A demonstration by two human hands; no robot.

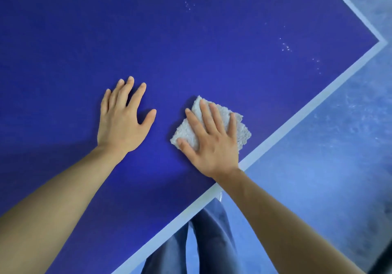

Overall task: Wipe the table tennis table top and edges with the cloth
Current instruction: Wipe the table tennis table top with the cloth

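1. The folded white cloth (244, 132) lies flat on the blue table tennis table top (191, 40), near the white edge line (297, 119) on the person's side. The right hand (212, 140) presses it down with fingers straight and spread, not curled round it.
2. The left hand (123, 123) rests palm-down on the bare top just beside the cloth. Its fingers are straight and it holds nothing. It serves well as a brace, but it should shift clear of each wiped patch so it leaves no marks.
3. Even pressure through the whole palm would probably keep the folded cloth flat and stop its corners from rolling under.
4. Pale specks (286, 47) dot the top towards the corner (381, 41). Whether they are dust or droplets is too fine to tell. Long overlapping strokes towards that corner look like the sound course.
5. For the edges, the cloth is best run along the white line and over the rim, so that dirt goes off the table and not back onto the top.
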